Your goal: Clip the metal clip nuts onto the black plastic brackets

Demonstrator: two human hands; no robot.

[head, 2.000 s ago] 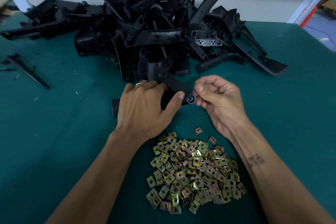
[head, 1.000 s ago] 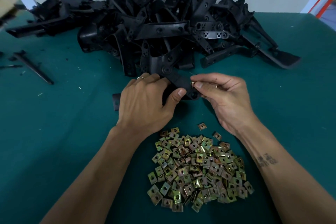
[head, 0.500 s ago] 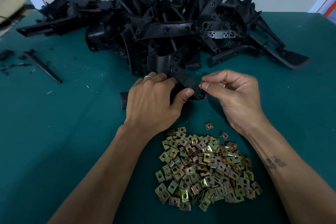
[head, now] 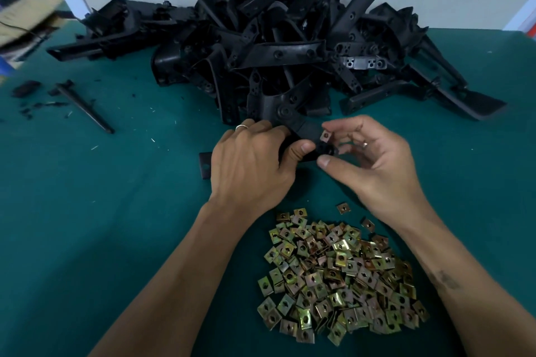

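My left hand (head: 249, 168) grips a black plastic bracket (head: 301, 127) on the green table, its thumb on the bracket's near end. My right hand (head: 374, 165) holds a brass-coloured clip nut (head: 325, 135) in its fingertips, tilted just above the bracket's end, and its thumb touches the bracket from below. One corner of the bracket (head: 204, 164) shows to the left of my left hand. A heap of loose clip nuts (head: 339, 272) lies between my forearms. A big pile of black brackets (head: 278, 46) fills the back of the table.
A thin black rod (head: 84, 107) and small black scraps (head: 26, 88) lie at the left. A cardboard box (head: 26, 14) sits at the far left corner. Two stray clip nuts (head: 343, 207) lie beside my right wrist. The green table (head: 87, 211) is bare at the left front.
My right hand has opened out and turned palm up, and the clip nut now shows tilted above the bracket's end. My left hand keeps its grip. The camera view has shifted left.
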